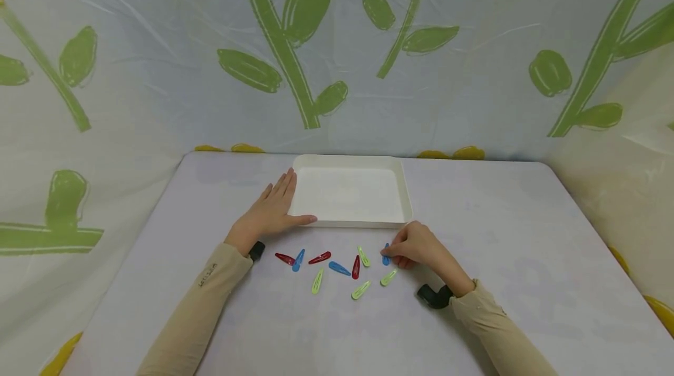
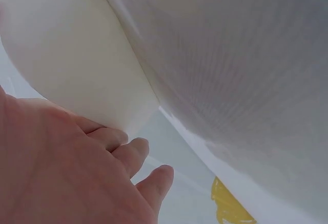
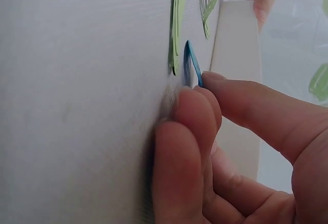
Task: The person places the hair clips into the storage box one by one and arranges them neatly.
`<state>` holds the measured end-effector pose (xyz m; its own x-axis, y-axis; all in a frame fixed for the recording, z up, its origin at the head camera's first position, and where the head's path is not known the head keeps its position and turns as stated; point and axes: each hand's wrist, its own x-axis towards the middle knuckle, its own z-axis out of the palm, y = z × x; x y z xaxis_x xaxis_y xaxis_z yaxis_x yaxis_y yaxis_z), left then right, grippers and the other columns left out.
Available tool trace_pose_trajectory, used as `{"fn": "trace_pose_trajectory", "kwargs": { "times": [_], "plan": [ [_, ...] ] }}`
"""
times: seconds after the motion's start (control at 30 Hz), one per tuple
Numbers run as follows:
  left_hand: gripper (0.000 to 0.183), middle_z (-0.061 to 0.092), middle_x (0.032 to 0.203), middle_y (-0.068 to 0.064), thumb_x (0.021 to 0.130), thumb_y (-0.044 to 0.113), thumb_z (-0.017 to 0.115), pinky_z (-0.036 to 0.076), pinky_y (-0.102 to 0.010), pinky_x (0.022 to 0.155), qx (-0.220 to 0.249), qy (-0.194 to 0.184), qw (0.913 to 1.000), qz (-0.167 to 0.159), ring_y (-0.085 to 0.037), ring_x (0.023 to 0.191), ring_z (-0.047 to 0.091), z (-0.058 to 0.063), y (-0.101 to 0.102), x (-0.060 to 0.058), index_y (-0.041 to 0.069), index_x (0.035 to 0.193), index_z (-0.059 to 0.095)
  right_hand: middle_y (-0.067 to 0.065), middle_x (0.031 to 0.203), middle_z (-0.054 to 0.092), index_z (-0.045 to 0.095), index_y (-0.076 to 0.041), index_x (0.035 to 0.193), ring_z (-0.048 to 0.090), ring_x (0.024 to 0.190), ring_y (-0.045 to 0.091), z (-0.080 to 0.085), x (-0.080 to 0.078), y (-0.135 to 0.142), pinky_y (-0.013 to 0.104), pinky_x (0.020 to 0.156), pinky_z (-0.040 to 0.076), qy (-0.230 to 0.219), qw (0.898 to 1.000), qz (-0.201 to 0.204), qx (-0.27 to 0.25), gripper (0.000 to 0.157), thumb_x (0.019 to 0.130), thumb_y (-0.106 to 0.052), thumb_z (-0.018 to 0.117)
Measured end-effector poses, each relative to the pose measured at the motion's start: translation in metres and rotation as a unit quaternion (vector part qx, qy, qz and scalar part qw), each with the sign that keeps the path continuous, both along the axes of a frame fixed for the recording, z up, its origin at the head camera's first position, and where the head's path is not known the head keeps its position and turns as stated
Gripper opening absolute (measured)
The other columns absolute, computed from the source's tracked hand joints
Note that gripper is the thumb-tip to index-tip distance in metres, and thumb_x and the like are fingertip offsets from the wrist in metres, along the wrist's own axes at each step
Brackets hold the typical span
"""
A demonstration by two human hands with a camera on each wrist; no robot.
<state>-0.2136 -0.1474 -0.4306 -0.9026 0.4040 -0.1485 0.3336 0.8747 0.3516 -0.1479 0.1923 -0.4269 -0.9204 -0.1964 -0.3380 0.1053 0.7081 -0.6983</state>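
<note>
A white rectangular tray (image 1: 350,192) lies toward the back of the table. My left hand (image 1: 271,209) rests against its left side, fingers straight and thumb stretched along the front rim; the left wrist view shows its fingertips (image 2: 164,175) by the tray's outer wall (image 2: 87,55). My right hand (image 1: 418,245), in front of the tray's right corner, pinches a blue snap hair clip (image 3: 193,65) between thumb and finger, one end tilted up from the table. Close by lies a green hair clip (image 1: 388,277). The right hand partly hides the blue clip.
Several more hair clips are scattered before the tray: red (image 1: 319,258), blue (image 1: 339,268) and green (image 1: 317,281) ones. At the left, a blue clip (image 1: 298,260) overlaps a red clip (image 1: 285,258). A flower-patterned cloth (image 1: 447,89) hangs behind the table (image 1: 474,206).
</note>
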Motion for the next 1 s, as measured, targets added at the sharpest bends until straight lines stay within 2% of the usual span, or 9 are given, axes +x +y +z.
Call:
{"fn": "trace_pose_trajectory", "kwargs": {
  "times": [0.37,0.73,1.0],
  "plan": [
    [0.124,-0.012,0.165,-0.011,0.081,0.082,0.047,0.003,-0.051,0.12,0.004,-0.003,1.0,-0.005,-0.027,0.152,-0.006,-0.0003,-0.0019,-0.0022,0.002,0.157,-0.008,0.004,0.058,0.062,0.07,0.0,0.07,0.059,0.049,0.013,0.0026,-0.0014,0.0051,0.029,0.052,0.055,-0.025,0.998,0.02,-0.059,0.021,0.083,-0.014,0.078],
    [0.123,-0.01,0.165,-0.014,0.082,0.075,0.056,0.003,-0.055,0.119,0.03,-0.009,0.9994,-0.016,-0.031,0.152,-0.004,0.0045,-0.0054,-0.0025,-0.001,0.157,-0.005,0.007,0.061,0.065,0.068,0.006,0.077,0.061,0.053,0.014,0.0018,-0.0021,0.0096,0.028,0.054,0.055,-0.065,0.988,0.051,-0.132,0.022,0.087,-0.013,0.074],
    [0.125,-0.012,0.165,-0.013,0.082,0.077,0.055,0.004,-0.055,0.119,0.029,-0.013,0.9993,-0.019,-0.03,0.152,-0.004,0.0026,-0.0072,-0.0047,0.0,0.157,-0.008,0.008,0.065,0.066,0.066,0.008,0.081,0.062,0.056,0.016,0.0035,-0.0022,0.01,0.029,0.056,0.055,-0.06,0.984,0.059,-0.157,0.02,0.09,-0.01,0.07]
  ]
}}
